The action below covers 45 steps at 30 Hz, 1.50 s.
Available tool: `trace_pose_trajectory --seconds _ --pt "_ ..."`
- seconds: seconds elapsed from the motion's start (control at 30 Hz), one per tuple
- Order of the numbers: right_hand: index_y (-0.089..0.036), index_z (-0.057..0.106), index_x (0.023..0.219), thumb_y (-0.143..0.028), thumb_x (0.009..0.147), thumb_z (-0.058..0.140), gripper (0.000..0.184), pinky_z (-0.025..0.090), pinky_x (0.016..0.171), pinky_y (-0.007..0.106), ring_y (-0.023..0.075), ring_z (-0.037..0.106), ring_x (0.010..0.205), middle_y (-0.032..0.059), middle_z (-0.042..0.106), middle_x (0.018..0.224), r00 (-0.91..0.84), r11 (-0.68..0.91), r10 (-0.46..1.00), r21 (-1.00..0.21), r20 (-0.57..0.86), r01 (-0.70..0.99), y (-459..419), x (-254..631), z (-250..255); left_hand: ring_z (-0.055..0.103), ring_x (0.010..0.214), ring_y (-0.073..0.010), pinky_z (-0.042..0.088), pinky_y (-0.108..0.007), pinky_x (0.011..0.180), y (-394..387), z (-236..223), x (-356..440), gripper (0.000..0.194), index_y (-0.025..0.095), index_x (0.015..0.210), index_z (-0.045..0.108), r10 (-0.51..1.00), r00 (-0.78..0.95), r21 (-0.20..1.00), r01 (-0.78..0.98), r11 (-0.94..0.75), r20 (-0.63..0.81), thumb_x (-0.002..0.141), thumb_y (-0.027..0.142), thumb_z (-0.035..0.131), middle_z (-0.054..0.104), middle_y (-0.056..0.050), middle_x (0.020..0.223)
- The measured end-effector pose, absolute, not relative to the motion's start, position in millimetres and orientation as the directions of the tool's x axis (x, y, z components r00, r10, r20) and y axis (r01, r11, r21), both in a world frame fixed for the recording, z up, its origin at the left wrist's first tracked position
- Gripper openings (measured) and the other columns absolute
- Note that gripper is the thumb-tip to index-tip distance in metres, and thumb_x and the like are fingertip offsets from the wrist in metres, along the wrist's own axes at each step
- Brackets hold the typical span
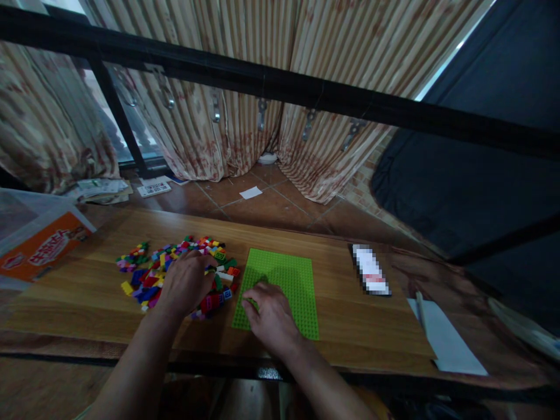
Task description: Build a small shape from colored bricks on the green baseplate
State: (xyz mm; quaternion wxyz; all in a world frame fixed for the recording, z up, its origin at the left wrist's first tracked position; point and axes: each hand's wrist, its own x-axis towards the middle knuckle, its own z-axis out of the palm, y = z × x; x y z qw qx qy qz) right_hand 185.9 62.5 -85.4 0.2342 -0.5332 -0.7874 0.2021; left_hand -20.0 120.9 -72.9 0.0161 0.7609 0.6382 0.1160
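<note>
Green studded baseplate under right hand, blocky bricks under left hand; cannot tell grips.

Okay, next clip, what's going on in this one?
A person's left hand is at a pile of colorful toy bricks on a wooden table; its fingertips are hidden. The right hand is over a green studded baseplate, fingers curled; whether it holds anything is unclear. No bricks show assembled on the baseplate's visible part.

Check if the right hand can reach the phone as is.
Probably yes: the right hand is over the green baseplate, the phone lies further right on the same tabletop, and nothing visible blocks the way.
</note>
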Motion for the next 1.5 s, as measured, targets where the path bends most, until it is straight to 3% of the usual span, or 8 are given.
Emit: trace_pose_trajectory --seconds 0.57,0.8,1.13,1.33,1.5 --pt "-0.021 0.069 0.089 -0.017 0.09 0.056 0.013 0.045 0.085 0.033 0.0194 0.062 0.087 0.0044 0.068 0.087 -0.33 0.365 0.928 -0.602 0.173 0.71 62 191 -89 0.057 0.116 -0.0258 0.044 -0.041 0.103 114 -61 -19 0.048 0.024 0.108 0.073 0.979 0.165 0.257 0.947 -0.192 0.121 0.069 0.005 0.052 0.065 -0.007 0.124" --pt "-0.021 0.069 0.088 -0.019 0.09 0.056 0.013 0.044 0.084 0.033 0.0191 0.062 0.087 0.004 0.069 0.087 -0.338 0.38 0.923 -0.586 0.185 0.716 62 192 -90 0.061 0.113 -0.0256 0.047 -0.036 0.1 115 -55 -29 0.045 0.022 0.115 0.07 0.997 0.074 0.269 0.96 -0.081 0.039 0.076 0.01 0.051 0.069 -0.007 0.118" --pt "-0.021 0.069 0.088 -0.019 0.091 0.055 0.015 0.044 0.083 0.033 0.0193 0.062 0.086 0.0043 0.068 0.086 -0.361 0.393 0.916 -0.583 0.177 0.711 61 192 -94 0.065 0.108 -0.0232 0.047 -0.032 0.099 114 -47 -39 0.039 0.02 0.113 0.07 1.0 -0.008 0.314 0.949 -0.001 0.029 0.08 0.017 0.05 0.072 -0.008 0.113" --pt "-0.021 0.069 0.087 -0.02 0.091 0.053 0.016 0.044 0.082 0.033 0.0195 0.062 0.086 0.0045 0.068 0.086 -0.375 0.404 0.91 -0.574 0.175 0.712 60 190 -95 0.068 0.095 -0.0202 0.051 -0.028 0.086 113 -46 -42 0.034 0.02 0.104 0.073 0.999 0.035 0.405 0.914 -0.034 0.004 0.08 0.018 0.049 0.075 -0.005 0.099" --pt "-0.021 0.069 0.088 -0.02 0.091 0.053 0.016 0.045 0.082 0.032 0.019 0.062 0.086 0.0042 0.068 0.086 -0.375 0.409 0.909 -0.565 0.183 0.717 60 190 -96 0.069 0.084 -0.0187 0.051 -0.026 0.078 106 -43 -34 0.033 0.023 0.102 0.074 0.978 0.188 0.427 0.894 -0.133 -0.089 0.076 0.016 0.054 0.075 -0.003 0.091"
